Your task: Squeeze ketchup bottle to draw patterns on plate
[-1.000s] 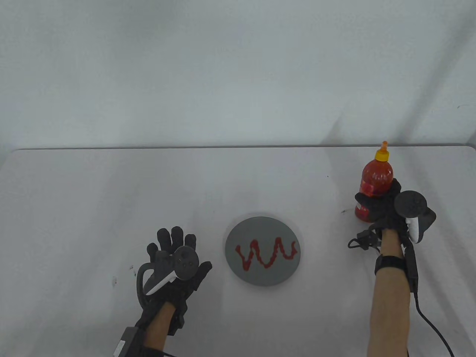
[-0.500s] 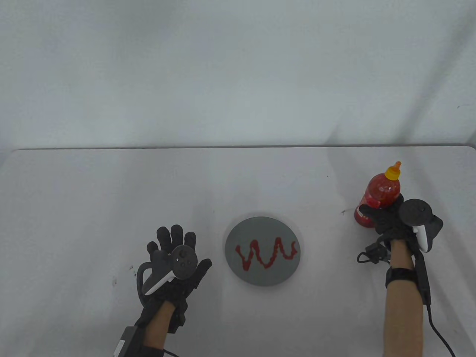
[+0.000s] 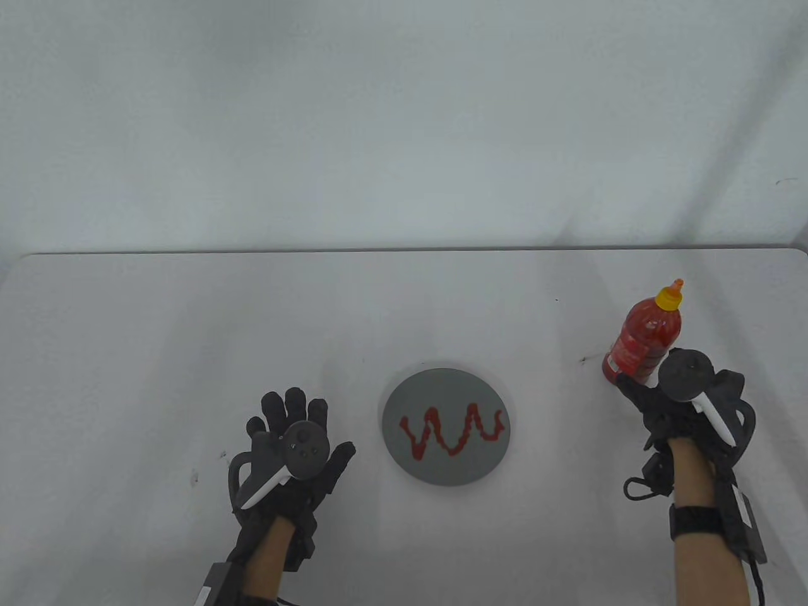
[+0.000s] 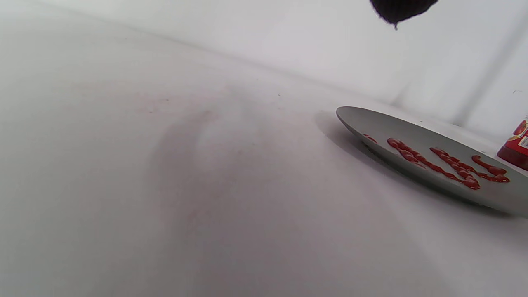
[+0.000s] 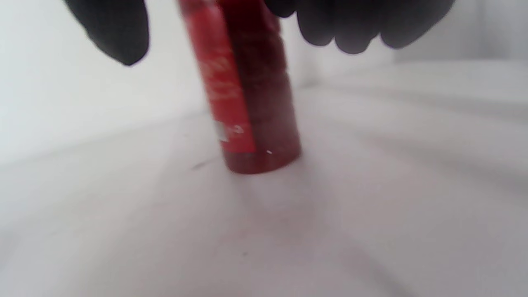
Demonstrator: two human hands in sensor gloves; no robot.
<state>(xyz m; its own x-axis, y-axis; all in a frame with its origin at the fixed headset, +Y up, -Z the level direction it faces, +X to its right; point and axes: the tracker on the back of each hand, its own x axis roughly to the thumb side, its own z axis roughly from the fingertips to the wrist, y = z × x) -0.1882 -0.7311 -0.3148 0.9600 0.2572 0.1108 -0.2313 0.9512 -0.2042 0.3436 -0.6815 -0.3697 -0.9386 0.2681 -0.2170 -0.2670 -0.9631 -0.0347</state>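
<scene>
A grey plate (image 3: 442, 386) lies near the table's front middle with a red ketchup zigzag (image 3: 452, 430) across it. The red ketchup bottle (image 3: 646, 339) with its yellow cap stands upright at the right, leaning slightly in the table view. My right hand (image 3: 658, 404) sits just in front of the bottle. In the right wrist view the thumb (image 5: 115, 29) and fingers (image 5: 354, 29) hang spread on either side of the bottle (image 5: 247, 103) without touching it. My left hand (image 3: 295, 418) lies flat with spread fingers left of the plate. The left wrist view shows the plate (image 4: 371, 123) and the ketchup line (image 4: 445, 165).
The white table (image 3: 189, 328) ends at a pale backdrop behind. A black cable (image 3: 644, 486) loops by my right wrist. Small dark specks (image 3: 584, 360) mark the table left of the bottle.
The bottle went from lifted in my right hand to standing on the table further right. My right hand let go and drew back toward the front edge. The left hand slid back slightly.
</scene>
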